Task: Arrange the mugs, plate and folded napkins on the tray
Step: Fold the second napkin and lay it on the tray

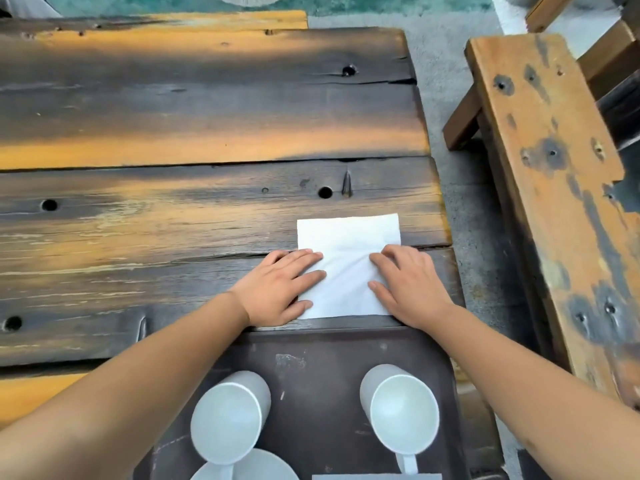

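A white paper napkin lies flat on the wooden table, just beyond the dark brown tray. My left hand presses flat on its left edge. My right hand presses flat on its right edge. Both hands have spread fingers. On the tray stand two white mugs, one at the left and one at the right with its handle toward me. A white plate shows partly at the bottom edge, under the left mug. The edge of another white napkin peeks in at the bottom.
The weathered plank table stretches away to the left and far side, with holes and cracks in it. Its right edge runs just past the napkin. A wooden bench stands to the right across a strip of grey floor.
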`<action>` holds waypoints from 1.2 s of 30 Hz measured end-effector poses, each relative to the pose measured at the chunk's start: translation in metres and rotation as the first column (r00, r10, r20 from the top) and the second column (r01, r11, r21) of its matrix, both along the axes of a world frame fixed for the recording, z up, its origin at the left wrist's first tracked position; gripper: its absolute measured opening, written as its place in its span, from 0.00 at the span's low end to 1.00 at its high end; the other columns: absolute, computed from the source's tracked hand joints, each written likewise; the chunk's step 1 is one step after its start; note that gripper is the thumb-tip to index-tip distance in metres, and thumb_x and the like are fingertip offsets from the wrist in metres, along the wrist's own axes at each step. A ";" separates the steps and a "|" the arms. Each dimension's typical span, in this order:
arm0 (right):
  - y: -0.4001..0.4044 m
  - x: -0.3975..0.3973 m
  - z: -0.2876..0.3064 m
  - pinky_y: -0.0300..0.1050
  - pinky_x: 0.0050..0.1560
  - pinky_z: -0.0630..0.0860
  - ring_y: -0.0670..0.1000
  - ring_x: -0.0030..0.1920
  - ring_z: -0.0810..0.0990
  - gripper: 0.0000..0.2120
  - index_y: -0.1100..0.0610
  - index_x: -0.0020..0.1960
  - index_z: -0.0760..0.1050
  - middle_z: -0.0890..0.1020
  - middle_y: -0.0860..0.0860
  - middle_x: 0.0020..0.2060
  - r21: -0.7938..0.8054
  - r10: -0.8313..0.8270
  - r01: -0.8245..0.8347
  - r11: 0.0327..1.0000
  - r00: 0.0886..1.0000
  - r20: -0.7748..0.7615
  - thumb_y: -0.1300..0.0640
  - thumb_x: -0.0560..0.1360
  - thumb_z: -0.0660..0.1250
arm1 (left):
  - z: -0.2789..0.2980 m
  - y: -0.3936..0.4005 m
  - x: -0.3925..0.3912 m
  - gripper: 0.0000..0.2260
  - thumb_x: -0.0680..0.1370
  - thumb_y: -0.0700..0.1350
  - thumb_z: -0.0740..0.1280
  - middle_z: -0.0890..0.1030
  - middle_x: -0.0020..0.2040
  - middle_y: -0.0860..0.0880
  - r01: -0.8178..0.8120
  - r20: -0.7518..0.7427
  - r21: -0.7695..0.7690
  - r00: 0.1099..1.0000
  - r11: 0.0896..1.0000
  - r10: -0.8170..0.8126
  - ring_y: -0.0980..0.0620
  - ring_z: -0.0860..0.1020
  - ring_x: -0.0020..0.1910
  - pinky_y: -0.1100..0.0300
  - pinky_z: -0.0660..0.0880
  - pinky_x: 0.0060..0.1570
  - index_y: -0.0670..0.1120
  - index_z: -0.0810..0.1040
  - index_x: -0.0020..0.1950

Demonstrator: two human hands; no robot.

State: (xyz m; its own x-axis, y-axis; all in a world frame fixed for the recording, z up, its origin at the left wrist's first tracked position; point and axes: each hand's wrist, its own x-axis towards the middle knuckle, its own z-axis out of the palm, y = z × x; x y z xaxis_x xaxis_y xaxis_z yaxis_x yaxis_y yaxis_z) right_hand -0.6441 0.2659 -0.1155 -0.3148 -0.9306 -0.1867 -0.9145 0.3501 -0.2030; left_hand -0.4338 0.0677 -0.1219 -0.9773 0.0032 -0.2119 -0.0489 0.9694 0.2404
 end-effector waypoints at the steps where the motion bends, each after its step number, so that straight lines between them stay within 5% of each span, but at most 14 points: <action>1: -0.002 -0.003 -0.002 0.55 0.57 0.64 0.57 0.59 0.70 0.23 0.52 0.65 0.69 0.72 0.53 0.58 -0.008 0.011 -0.010 1.000 1.000 0.007 0.42 0.75 0.58 | -0.002 0.000 0.002 0.25 0.79 0.58 0.58 0.63 0.77 0.43 -0.004 -0.007 0.007 1.000 1.000 0.004 0.43 0.62 0.75 0.46 0.61 0.68 0.48 0.67 0.73; 5: -0.006 -0.017 -0.004 0.56 0.57 0.60 0.57 0.61 0.67 0.23 0.51 0.66 0.68 0.71 0.54 0.62 -0.024 0.105 -0.106 0.994 0.994 -0.034 0.41 0.75 0.57 | -0.007 -0.002 0.004 0.28 0.78 0.61 0.58 0.62 0.78 0.45 -0.057 -0.058 0.033 0.997 0.998 0.059 0.45 0.59 0.77 0.47 0.57 0.67 0.48 0.66 0.73; 8: -0.006 -0.023 -0.003 0.57 0.59 0.59 0.59 0.64 0.65 0.25 0.51 0.68 0.67 0.69 0.55 0.65 -0.050 0.022 -0.023 0.998 1.000 -0.021 0.40 0.75 0.56 | -0.008 -0.002 0.003 0.27 0.78 0.60 0.57 0.64 0.77 0.46 -0.057 -0.065 0.017 0.996 0.998 0.058 0.46 0.61 0.76 0.45 0.58 0.66 0.49 0.67 0.73; 16: -0.002 -0.009 -0.010 0.56 0.56 0.59 0.56 0.61 0.68 0.25 0.52 0.67 0.69 0.73 0.52 0.60 -0.034 0.053 -0.055 0.998 0.997 -0.056 0.40 0.75 0.56 | -0.008 0.000 0.004 0.27 0.77 0.60 0.58 0.72 0.67 0.44 -0.123 -0.114 -0.051 0.987 0.991 0.116 0.43 0.70 0.63 0.46 0.63 0.55 0.49 0.68 0.72; 23: -0.015 -0.020 -0.009 0.60 0.60 0.59 0.56 0.68 0.63 0.28 0.49 0.71 0.65 0.69 0.51 0.70 0.020 0.116 -0.114 0.993 0.987 -0.109 0.38 0.75 0.55 | -0.009 0.001 0.003 0.27 0.75 0.60 0.60 0.69 0.72 0.45 -0.224 -0.126 -0.043 0.968 0.974 0.217 0.44 0.65 0.73 0.44 0.61 0.61 0.48 0.69 0.70; 28: -0.030 -0.029 -0.009 0.60 0.62 0.54 0.57 0.72 0.57 0.28 0.47 0.72 0.62 0.61 0.53 0.75 0.014 -0.024 0.026 1.000 0.993 -0.114 0.36 0.75 0.51 | -0.009 0.001 0.004 0.29 0.75 0.61 0.60 0.69 0.71 0.46 -0.222 -0.126 -0.043 0.968 0.974 0.215 0.44 0.68 0.67 0.45 0.62 0.56 0.48 0.66 0.72; 32: -0.034 -0.018 -0.012 0.59 0.59 0.56 0.56 0.66 0.62 0.27 0.49 0.68 0.65 0.69 0.53 0.66 -0.052 -0.140 0.136 0.989 0.986 -0.089 0.37 0.74 0.53 | -0.010 0.001 0.003 0.28 0.74 0.61 0.61 0.69 0.72 0.45 -0.261 -0.134 -0.025 0.957 0.965 0.256 0.43 0.64 0.73 0.44 0.62 0.59 0.47 0.69 0.70; 36: -0.040 -0.018 -0.014 0.59 0.59 0.56 0.55 0.68 0.61 0.26 0.48 0.70 0.63 0.68 0.50 0.68 -0.045 -0.164 0.160 0.986 0.982 -0.095 0.38 0.75 0.53 | -0.008 0.001 0.003 0.27 0.74 0.61 0.61 0.71 0.70 0.47 -0.236 -0.126 -0.030 0.965 0.971 0.230 0.45 0.68 0.69 0.46 0.62 0.55 0.50 0.69 0.71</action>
State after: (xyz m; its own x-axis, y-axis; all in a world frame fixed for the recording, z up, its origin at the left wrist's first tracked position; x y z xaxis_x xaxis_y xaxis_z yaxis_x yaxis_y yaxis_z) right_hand -0.6626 0.2263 -0.1296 -0.4771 -0.8714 -0.1142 -0.8623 0.4892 -0.1305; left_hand -0.4310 0.0689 -0.1297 -0.9683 -0.2342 -0.0868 -0.2478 0.9445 0.2157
